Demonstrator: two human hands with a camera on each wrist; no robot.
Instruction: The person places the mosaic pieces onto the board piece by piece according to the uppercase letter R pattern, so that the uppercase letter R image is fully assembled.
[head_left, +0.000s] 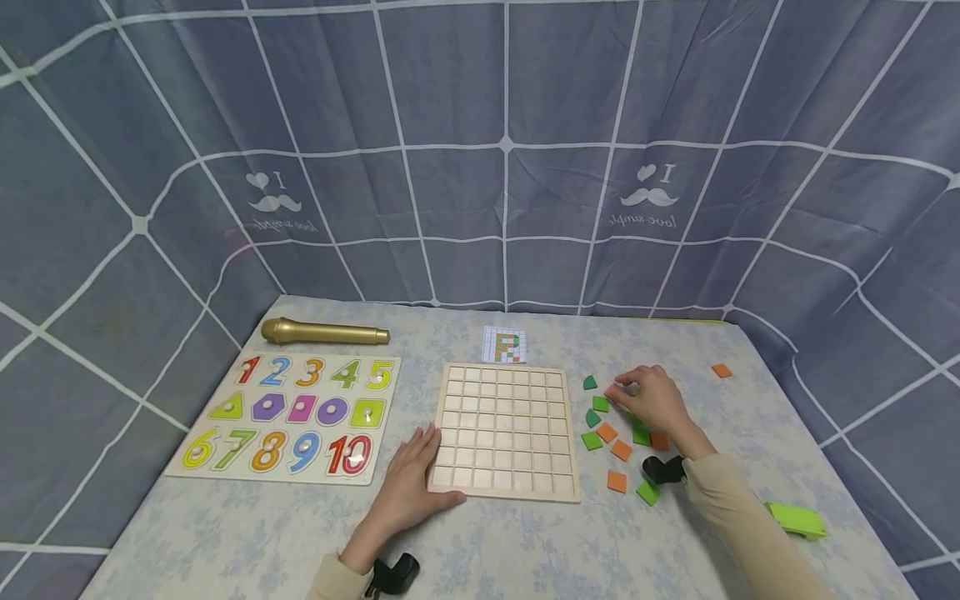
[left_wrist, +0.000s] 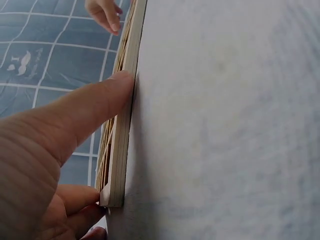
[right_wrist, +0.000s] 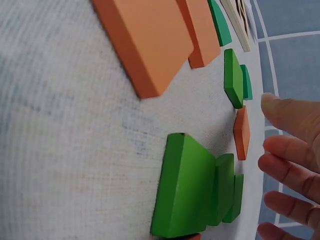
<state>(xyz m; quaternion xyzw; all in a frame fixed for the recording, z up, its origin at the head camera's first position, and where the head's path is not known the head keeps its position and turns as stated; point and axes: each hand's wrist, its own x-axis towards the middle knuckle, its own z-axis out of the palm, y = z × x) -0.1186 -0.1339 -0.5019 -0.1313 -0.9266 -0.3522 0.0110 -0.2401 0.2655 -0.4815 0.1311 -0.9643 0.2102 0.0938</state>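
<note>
Left hand (head_left: 408, 482) at near-left corner of the wooden grid board (head_left: 504, 433): thumb on near edge, other fingers along left side, spread away from thumb. Board lies flat on the table (head_left: 495, 550); likely light, stiff, could slide, best held by the rim. Tiles (head_left: 617, 482), orange and green, lie loose right of the board; look light, hard, probably slippery; pinch by opposite edges. Right hand (head_left: 652, 400) hovers over the farther tiles, thumb and fingers apart, nothing visibly held. Pattern card (head_left: 504, 344) lies just beyond the board's far edge.
</note>
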